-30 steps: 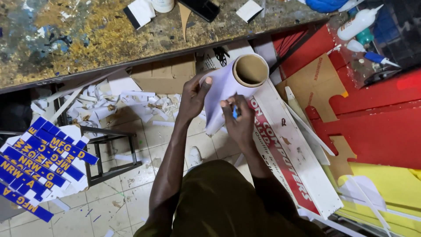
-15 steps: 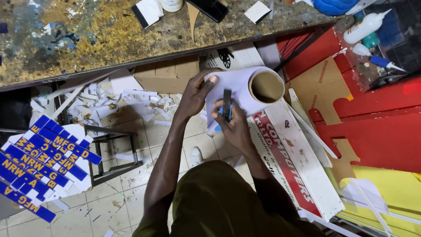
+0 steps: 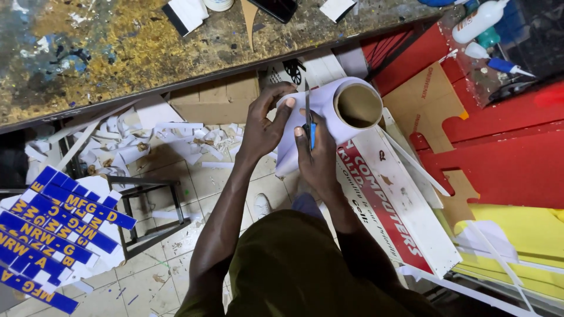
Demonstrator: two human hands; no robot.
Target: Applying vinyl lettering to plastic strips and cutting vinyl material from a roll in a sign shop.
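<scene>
Roll of white sheet (image 3: 346, 108) held below the bench (image 3: 117, 53) edge, above a white and red sign board (image 3: 393, 205); open cardboard core facing up toward the camera, long axis running away downward. Left hand (image 3: 264, 126) closed on the loose white sheet edge, fingers curled over it. Right hand (image 3: 317, 155) clenched around a blue-handled cutter (image 3: 308, 120), blade upright, tip pointing toward the bench, touching the sheet. Paper scraps (image 3: 170, 138) scattered on the tiled floor.
</scene>
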